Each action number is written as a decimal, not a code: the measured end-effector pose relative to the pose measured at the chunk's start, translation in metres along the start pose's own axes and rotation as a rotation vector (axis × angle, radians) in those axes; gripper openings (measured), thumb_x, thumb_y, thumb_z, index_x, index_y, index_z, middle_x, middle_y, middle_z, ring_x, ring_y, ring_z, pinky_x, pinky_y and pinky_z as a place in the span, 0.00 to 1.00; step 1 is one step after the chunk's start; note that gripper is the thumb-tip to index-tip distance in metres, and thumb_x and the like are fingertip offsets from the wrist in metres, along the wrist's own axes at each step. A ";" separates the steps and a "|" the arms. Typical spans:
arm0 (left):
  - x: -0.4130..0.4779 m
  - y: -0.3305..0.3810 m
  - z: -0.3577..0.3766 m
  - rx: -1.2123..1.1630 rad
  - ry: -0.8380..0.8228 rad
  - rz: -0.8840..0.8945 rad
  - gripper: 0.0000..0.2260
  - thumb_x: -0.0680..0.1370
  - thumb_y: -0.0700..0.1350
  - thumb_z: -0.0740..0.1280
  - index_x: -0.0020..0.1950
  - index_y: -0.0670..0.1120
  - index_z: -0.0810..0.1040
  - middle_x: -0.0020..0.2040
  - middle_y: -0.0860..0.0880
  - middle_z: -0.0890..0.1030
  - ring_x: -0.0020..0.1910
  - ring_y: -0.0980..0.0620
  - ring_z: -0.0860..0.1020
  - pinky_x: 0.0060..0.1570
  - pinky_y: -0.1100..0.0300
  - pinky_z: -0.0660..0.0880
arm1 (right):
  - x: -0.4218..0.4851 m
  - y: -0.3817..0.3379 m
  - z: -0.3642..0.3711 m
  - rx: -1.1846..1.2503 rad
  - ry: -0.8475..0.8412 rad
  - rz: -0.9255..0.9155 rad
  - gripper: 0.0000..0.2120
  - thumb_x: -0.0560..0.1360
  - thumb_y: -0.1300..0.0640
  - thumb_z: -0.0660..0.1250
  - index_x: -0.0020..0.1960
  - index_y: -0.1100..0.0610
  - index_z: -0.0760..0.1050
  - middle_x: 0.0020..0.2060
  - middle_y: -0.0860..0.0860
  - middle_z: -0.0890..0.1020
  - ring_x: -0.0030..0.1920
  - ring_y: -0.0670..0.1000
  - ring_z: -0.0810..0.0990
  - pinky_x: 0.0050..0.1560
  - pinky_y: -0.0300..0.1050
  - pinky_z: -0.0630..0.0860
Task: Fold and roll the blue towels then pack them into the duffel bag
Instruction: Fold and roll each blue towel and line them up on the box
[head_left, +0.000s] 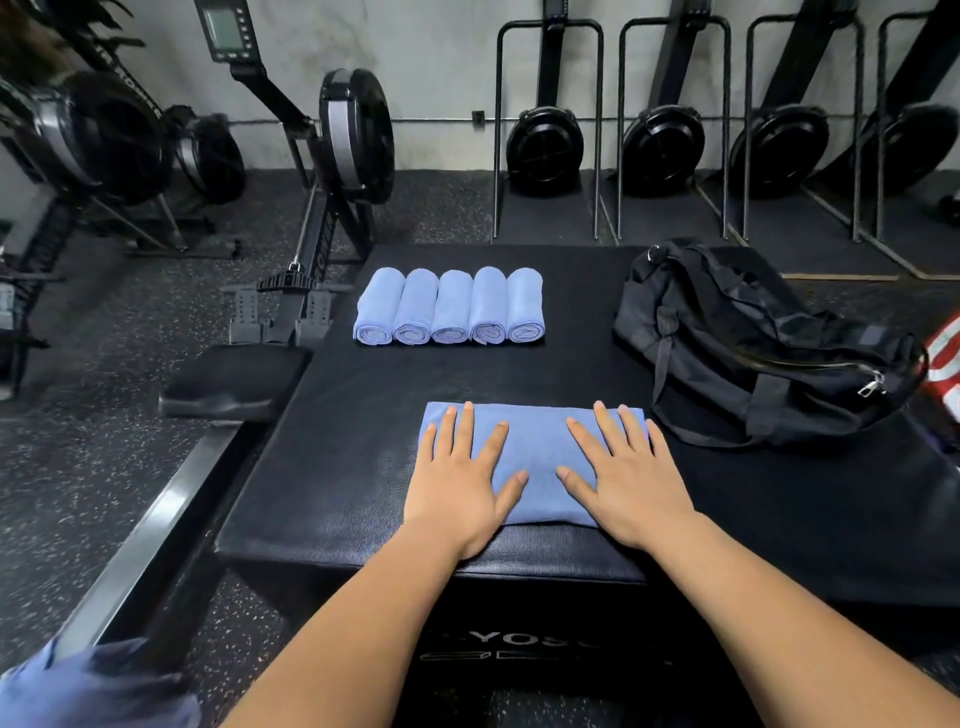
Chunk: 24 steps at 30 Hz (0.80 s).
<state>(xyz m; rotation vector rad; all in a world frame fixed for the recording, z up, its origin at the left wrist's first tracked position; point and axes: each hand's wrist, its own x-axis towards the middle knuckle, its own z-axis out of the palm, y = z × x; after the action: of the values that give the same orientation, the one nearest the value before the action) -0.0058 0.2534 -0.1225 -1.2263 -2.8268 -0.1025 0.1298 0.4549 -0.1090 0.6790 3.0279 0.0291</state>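
Blue folded towel (535, 441) under both hands, left (460, 488), right (626, 486), fingers flat.

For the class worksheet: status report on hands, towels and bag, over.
Left hand and right hand open, flat on folded towel. Five rolled towels lined up behind. Bag at right, path clear.

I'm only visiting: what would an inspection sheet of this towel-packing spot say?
Surface: black padded box, bearing the towels and bag.
Job's things: five rolled towels in a row at the far side; one folded towel flat near the front; black duffel bag at right.
Clutter: blurred blue cloth at lower left; red and white thing at right edge.
Hands: left hand and right hand flat on the folded towel, fingers straight.
Cables: nothing seen.
Surroundings: rowing machines on a speckled floor, by a grey wall.
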 end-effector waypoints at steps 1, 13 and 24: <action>-0.001 0.001 -0.001 0.003 0.015 0.001 0.36 0.81 0.72 0.38 0.86 0.57 0.48 0.86 0.42 0.42 0.85 0.43 0.39 0.81 0.41 0.41 | 0.002 -0.002 -0.002 -0.021 -0.007 -0.003 0.46 0.72 0.25 0.22 0.85 0.41 0.42 0.85 0.52 0.42 0.84 0.58 0.37 0.81 0.61 0.38; -0.009 -0.003 -0.003 -0.055 0.373 0.191 0.27 0.85 0.63 0.55 0.78 0.48 0.72 0.84 0.42 0.61 0.84 0.43 0.56 0.80 0.39 0.57 | 0.020 -0.028 0.000 0.140 0.002 -0.189 0.34 0.79 0.29 0.38 0.83 0.35 0.47 0.85 0.43 0.44 0.84 0.50 0.39 0.83 0.54 0.43; -0.005 -0.007 0.004 -0.224 0.303 0.127 0.29 0.87 0.62 0.50 0.80 0.47 0.70 0.82 0.45 0.64 0.83 0.45 0.59 0.80 0.45 0.58 | 0.027 -0.060 -0.011 0.213 0.012 0.026 0.30 0.83 0.32 0.47 0.83 0.37 0.48 0.85 0.50 0.41 0.83 0.58 0.33 0.82 0.58 0.41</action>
<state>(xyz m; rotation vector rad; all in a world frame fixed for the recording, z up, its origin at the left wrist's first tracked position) -0.0076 0.2452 -0.1275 -1.3002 -2.5221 -0.5613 0.0788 0.4119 -0.1002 0.7343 3.0609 -0.2940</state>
